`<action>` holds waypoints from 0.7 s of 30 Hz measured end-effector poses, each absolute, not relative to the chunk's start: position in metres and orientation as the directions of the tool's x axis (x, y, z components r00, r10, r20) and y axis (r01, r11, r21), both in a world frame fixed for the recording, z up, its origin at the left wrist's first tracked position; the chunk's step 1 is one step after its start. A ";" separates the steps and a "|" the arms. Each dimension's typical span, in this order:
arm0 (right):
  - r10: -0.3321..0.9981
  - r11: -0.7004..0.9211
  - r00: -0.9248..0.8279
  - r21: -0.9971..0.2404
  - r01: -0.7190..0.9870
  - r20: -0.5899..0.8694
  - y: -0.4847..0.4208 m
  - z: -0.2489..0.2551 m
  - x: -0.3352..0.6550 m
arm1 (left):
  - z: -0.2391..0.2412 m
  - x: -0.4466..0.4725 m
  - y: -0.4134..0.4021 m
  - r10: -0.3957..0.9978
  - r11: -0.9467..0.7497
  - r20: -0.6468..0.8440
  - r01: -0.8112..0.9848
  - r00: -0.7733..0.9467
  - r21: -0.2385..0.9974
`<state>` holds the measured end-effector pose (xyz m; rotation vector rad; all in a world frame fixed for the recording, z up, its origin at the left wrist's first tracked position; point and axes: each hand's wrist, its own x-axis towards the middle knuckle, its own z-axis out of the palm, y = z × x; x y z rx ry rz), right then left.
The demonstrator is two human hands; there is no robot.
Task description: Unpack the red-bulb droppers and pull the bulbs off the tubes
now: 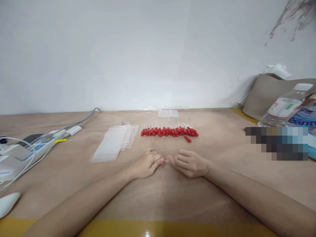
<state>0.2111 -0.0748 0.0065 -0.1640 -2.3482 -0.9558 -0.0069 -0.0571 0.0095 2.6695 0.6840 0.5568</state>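
My left hand and my right hand meet in the middle of the table, both closed. A thin clear dropper tube spans the small gap between their fingertips, one end in each pinch. A hint of red shows under my left fingertips, too small to make out. Beyond the hands lies a row of droppers with red rubber bulbs facing me and clear tubes pointing to the wall. One loose red bulb sits in front of the row, and a loose clear tube lies nearby.
Flat clear plastic bags are stacked left of the droppers; another bag lies by the wall. A power strip with cables runs along the left. A water bottle and a grey-brown container stand at right, near a blurred patch.
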 end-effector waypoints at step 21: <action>0.412 0.792 -0.562 0.023 0.611 0.717 -0.074 -0.006 0.200 | 0.015 -0.002 -0.059 0.325 -0.844 0.568 0.502 0.756 -0.186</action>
